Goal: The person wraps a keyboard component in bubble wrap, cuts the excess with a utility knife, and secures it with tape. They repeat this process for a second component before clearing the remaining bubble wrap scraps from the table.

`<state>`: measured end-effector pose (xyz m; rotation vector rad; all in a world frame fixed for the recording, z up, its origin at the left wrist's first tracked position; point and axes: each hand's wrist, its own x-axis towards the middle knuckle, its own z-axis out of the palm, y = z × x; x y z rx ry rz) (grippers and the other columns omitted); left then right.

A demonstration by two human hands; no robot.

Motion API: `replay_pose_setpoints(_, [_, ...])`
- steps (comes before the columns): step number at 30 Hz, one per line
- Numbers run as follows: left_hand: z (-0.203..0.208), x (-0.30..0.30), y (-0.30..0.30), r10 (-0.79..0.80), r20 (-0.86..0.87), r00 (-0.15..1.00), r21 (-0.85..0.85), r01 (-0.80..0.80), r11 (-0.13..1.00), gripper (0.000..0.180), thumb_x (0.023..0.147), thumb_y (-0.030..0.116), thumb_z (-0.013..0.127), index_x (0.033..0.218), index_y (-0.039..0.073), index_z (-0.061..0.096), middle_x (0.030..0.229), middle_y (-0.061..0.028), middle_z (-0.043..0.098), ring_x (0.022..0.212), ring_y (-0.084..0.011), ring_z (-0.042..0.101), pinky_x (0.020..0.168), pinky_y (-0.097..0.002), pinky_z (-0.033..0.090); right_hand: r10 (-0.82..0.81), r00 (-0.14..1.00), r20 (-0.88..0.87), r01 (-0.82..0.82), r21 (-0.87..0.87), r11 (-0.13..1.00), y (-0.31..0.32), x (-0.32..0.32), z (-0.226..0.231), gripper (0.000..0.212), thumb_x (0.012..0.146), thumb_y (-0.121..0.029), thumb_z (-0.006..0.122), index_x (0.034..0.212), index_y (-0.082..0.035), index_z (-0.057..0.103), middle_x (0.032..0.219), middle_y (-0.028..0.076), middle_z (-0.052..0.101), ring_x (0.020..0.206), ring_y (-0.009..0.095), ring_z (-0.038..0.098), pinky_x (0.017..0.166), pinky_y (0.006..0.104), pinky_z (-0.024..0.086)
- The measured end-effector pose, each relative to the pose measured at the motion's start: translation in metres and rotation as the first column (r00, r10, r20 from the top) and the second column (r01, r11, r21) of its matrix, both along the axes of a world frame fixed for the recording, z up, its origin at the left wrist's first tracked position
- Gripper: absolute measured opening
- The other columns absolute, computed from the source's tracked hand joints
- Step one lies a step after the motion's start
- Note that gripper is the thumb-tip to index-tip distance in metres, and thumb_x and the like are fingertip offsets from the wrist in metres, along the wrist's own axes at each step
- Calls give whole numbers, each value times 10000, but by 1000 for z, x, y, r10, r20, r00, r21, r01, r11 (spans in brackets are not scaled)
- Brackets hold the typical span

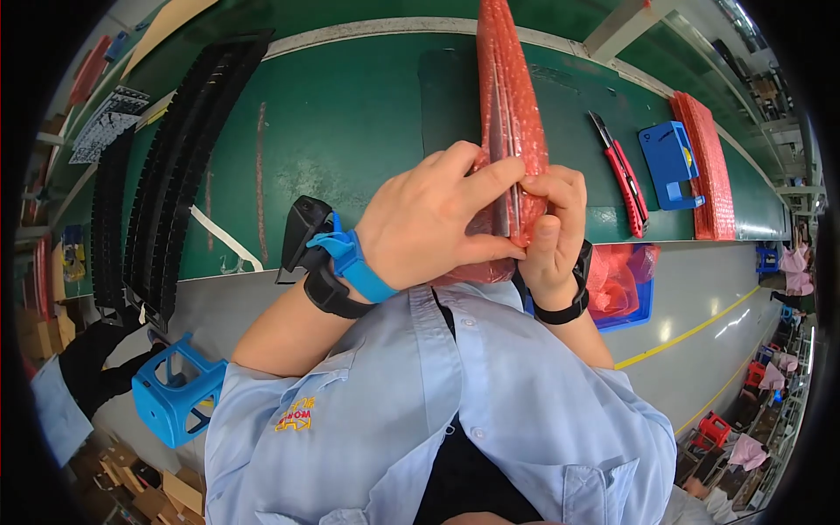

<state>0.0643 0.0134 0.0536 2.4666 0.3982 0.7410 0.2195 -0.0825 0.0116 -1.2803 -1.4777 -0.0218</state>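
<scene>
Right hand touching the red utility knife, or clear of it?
Apart. The head view shows it: a strip of green bench surface lies between the right hand and the red utility knife.

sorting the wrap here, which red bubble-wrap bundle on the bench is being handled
The middle bundle, touched by the left hand and right hand. The far-right bundle lies apart from both hands, beside the blue dispenser.

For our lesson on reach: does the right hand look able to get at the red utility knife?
Probably yes: nothing shows between the right hand and the knife, though that hand would have to leave the red bubble wrap first.
</scene>
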Motion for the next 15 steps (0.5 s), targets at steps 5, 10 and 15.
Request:
replay_pose_setpoints(5, [-3,-1,2,-19,-3,1000,-37,19,999,663,615,275,820,1175,88,518,995,-108,563,811,-299,592,662,-365,503,-4,1000,-2,4,16,1000,2,-3,1,353,902,-343,536,1031,-18,577,920,119,542,850,256,502,764,342,397])
replay_pose_setpoints(10, [-7,3,3,-30,94,995,-40,34,999,645,626,340,797,1160,103,525,942,-87,540,815,-279,585,648,-370,509,-17,986,-168,26,55,998,7,-7,1,331,860,-304,586,1024,-16,592,905,124,544,830,258,502,754,346,394])
replay_pose_setpoints(15, [-5,2,3,-38,59,998,-53,41,998,660,620,283,817,1175,88,518,992,-99,560,826,-296,592,671,-367,507,-53,999,-14,53,5,999,6,1,7,320,839,-294,599,1013,-26,602,890,124,542,817,258,498,742,351,389])
